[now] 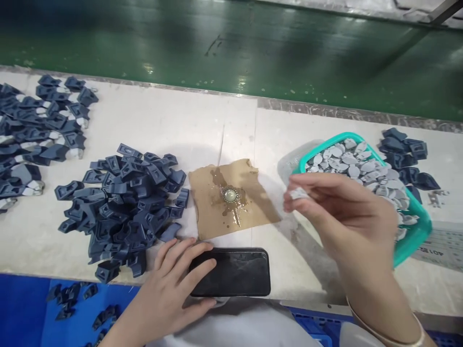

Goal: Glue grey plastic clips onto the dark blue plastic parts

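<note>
My right hand pinches a small light-grey plastic part between thumb and fingertips, at the near left side of a teal basket full of similar grey parts. My left hand lies with fingers spread over the left end of a black phone at the table's front edge; it grips nothing. Between and beyond the hands is a brown cardboard piece, stained wet, bearing a small round cap with pale liquid. A heap of dark blue parts sits left of the cardboard.
More blue parts with grey pieces cover the far left of the white table. Several blue parts lie behind the basket at right. A green surface runs along the back. Blue parts also lie on a blue surface below.
</note>
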`<state>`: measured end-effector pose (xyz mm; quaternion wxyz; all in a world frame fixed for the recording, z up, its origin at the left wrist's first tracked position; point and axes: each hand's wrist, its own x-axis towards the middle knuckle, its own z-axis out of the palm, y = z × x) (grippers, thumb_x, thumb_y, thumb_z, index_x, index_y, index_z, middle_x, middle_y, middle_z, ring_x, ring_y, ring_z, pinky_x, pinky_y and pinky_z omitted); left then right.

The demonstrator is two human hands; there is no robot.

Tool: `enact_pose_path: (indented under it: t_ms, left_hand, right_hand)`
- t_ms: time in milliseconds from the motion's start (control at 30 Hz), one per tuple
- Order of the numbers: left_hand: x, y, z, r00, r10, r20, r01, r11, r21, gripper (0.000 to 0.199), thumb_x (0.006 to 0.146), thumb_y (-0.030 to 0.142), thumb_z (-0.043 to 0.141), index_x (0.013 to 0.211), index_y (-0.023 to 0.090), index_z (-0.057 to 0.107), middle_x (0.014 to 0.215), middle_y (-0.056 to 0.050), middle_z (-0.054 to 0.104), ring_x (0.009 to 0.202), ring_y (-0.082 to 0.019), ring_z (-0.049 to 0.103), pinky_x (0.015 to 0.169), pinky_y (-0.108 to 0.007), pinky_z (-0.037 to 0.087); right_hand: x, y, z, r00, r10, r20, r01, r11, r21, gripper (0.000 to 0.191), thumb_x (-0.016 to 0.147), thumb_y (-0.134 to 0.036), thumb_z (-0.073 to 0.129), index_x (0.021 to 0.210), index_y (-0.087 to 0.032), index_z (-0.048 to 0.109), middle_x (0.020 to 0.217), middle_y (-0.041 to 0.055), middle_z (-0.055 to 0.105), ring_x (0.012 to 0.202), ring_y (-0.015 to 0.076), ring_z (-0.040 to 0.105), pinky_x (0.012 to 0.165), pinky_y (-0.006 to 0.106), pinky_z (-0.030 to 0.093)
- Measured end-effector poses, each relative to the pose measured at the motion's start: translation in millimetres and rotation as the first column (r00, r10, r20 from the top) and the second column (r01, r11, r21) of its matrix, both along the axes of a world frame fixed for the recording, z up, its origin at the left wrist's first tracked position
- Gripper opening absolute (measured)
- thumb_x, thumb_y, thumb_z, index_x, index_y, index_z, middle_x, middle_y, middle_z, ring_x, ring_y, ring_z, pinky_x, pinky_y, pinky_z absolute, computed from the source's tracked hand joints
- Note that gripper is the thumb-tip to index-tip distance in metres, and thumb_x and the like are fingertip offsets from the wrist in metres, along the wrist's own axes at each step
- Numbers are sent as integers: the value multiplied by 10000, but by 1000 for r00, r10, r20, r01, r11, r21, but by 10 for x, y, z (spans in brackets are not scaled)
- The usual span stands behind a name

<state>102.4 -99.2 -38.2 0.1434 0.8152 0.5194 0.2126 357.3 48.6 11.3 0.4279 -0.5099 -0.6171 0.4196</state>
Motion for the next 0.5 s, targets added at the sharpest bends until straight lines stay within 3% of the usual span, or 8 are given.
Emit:
enact_pose_path:
  t_ms: [100,200,333,500]
  left_hand:
    - [-9,-20,-15,999,-10,-38,9,999,-35,349,1018,390,634,1313,210,586,1303,-92,752,1332,-241,527,1340,-362,79]
    - [-34,-43,-41,998,-7,-55,2,997,-80,466,1002,407,662,1394,191,531,1334,-85,753,1362,-235,552,1361,-389,-29]
    - [-54,-22,-48,998,-20,-58,14,995,-95,586,966,397,699,1477,210,481,1325,-54,768,1325,-220,627,1371,-397,-63]
    - [-87,24,-47,996,-65,-56,59,993,-98,615,958,419,731,1466,160,499,1330,-75,761,1371,-233,580,1378,-432,-85]
  right_hand:
    - [-126,104,-103,984,118,-130,-133,984,-114,136,849,-261,870,964,-326,840,796,-23,780,659,135,703,585,258,600]
    - [-160,157,-219,959,182,-217,-227,952,-206,113,851,-290,866,960,-307,837,731,-23,771,666,130,721,642,253,628]
    - [-125,153,-323,962,163,-221,-226,926,-302,146,820,-309,886,963,-308,854,761,-9,789,705,141,732,668,262,635]
    - [-66,142,-378,959,146,-245,-225,914,-338,156,867,-331,860,1022,-318,862,830,1,822,762,138,749,725,255,630]
